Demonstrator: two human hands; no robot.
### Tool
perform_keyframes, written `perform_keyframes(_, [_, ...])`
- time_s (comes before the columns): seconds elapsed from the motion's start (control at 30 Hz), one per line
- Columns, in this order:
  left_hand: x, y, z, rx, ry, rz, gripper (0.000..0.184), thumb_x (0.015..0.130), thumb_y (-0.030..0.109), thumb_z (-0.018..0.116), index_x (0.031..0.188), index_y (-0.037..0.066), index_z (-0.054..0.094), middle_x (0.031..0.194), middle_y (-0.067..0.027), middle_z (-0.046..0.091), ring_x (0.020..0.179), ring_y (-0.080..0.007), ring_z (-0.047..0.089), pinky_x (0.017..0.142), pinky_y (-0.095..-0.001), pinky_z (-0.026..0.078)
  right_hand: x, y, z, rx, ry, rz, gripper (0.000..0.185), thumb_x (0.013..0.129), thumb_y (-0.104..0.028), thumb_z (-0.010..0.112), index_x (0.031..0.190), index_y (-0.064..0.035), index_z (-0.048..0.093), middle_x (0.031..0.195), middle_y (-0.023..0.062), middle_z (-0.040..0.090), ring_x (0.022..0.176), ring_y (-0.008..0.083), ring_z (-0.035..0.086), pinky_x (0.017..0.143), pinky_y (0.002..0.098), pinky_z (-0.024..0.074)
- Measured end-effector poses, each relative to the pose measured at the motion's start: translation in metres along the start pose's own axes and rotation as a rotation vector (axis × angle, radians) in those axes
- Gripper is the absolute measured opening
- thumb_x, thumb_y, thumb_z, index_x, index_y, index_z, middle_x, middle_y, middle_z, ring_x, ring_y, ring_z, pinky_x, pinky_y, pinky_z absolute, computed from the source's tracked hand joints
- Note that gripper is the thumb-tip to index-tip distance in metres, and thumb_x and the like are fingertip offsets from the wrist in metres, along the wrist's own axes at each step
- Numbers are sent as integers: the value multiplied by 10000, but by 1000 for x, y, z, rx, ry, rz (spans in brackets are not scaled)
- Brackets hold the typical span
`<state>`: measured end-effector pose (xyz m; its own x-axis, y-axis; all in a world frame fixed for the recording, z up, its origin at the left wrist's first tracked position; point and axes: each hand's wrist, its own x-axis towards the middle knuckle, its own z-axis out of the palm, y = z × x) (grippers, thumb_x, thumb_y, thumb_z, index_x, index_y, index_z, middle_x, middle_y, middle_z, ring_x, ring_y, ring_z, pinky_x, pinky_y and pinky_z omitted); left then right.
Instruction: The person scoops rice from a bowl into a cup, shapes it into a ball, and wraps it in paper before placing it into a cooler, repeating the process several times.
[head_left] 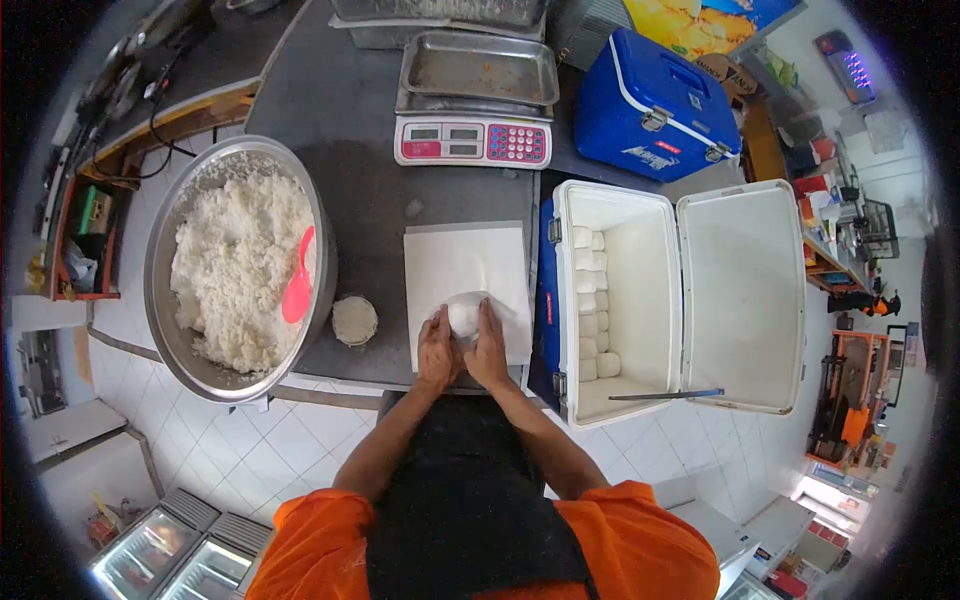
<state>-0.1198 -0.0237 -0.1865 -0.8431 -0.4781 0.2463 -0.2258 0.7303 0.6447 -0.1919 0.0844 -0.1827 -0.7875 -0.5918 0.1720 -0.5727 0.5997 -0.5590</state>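
Note:
A rounded white bundle [465, 313] rests on a stack of white paper sheets [465, 262] on the dark table. My left hand [437, 348] presses its left side, fingers curved along it. Against the right side lies my right hand [486, 346], with its fingers pointing up the sheet. The bundle sits between both hands, and what is inside it is hidden. Left of the paper stands a small round container of rice [355, 320]. Further left, a large metal bowl [325, 265] holds a heap of rice [235, 260] and a pink scoop [298, 285].
A digital scale [473, 142] carries a metal tray [480, 68] beyond the paper. On the right, an open cooler [635, 280] holds several white bundles [592, 300], its lid [742, 295] swung out rightward. A closed blue cooler [655, 105] stands behind it.

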Motion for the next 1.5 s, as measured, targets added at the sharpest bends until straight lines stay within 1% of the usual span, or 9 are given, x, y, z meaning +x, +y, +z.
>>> perform_keyframes(0.17, [-10,-6,1,-145,-127,-55,777,850,54,546,1507,-107,164,1229,-291,581,1165,-475,486,1042,-520,374,-6,-3,15,905,-139,428,724,880,-36,653,1486,63,268,1500,232,384,1338,265,450,1009,324,450])
perform_keyframes(0.4, [-11,-8,8,-157,-36,-47,674,970,298,420,1473,-128,278,1195,-274,589,1099,-417,519,1037,-473,388,24,-18,13,551,-172,598,760,854,-160,761,1442,62,332,1247,180,590,1119,256,602,932,341,502])
perform_keyframes(0.57, [35,80,-53,-1255,-180,-905,612,1044,492,352,1185,-63,566,919,-105,643,819,-167,620,805,-298,514,15,-66,-91,342,55,124,664,848,-80,709,1401,41,361,1212,248,587,1105,387,607,949,421,482])
perform_keyframes(0.67, [72,141,-84,-1159,-348,-885,470,1056,419,396,1135,-7,576,989,-55,589,899,-140,561,784,-311,492,10,-65,-136,350,60,74,684,831,-24,678,1421,29,336,1291,271,523,1182,436,546,993,432,447])
perform_keyframes(0.93, [60,221,19,-1344,-420,-984,369,1000,337,493,1077,-2,619,902,-43,638,792,-127,606,694,-298,514,-8,38,-258,30,-162,-56,709,859,-112,673,1459,43,328,1321,278,450,1219,450,429,1030,513,354])
perform_keyframes(1.07, [58,257,78,-1528,-478,-1018,503,1005,414,426,1235,-8,572,1171,-105,629,1087,-208,590,960,-338,457,11,145,-287,163,-432,25,619,878,-69,652,1422,59,386,1146,322,592,1081,428,601,911,463,474])
perform_keyframes(1.17, [44,224,106,-696,-520,-507,537,896,-37,506,1420,20,403,1490,-175,394,1356,-318,423,1152,-373,308,44,213,-289,357,-524,177,551,867,-42,663,1356,70,435,1136,293,624,1049,392,638,879,469,497])
perform_keyframes(1.23, [64,243,70,-737,-461,-613,587,1029,378,406,1463,-17,374,1520,-134,371,1384,-249,383,1162,-373,286,61,263,-258,140,-926,287,452,884,-97,661,1282,34,491,1127,262,647,1045,369,648,864,451,512])
perform_keyframes(1.5, [5,219,-38,-1393,68,-1147,542,1044,373,374,1431,-5,398,1348,-197,459,1281,-283,457,1126,-435,354,45,361,-130,-290,-1338,37,325,875,-159,638,1182,-52,622,1133,168,680,1037,325,650,836,424,524])
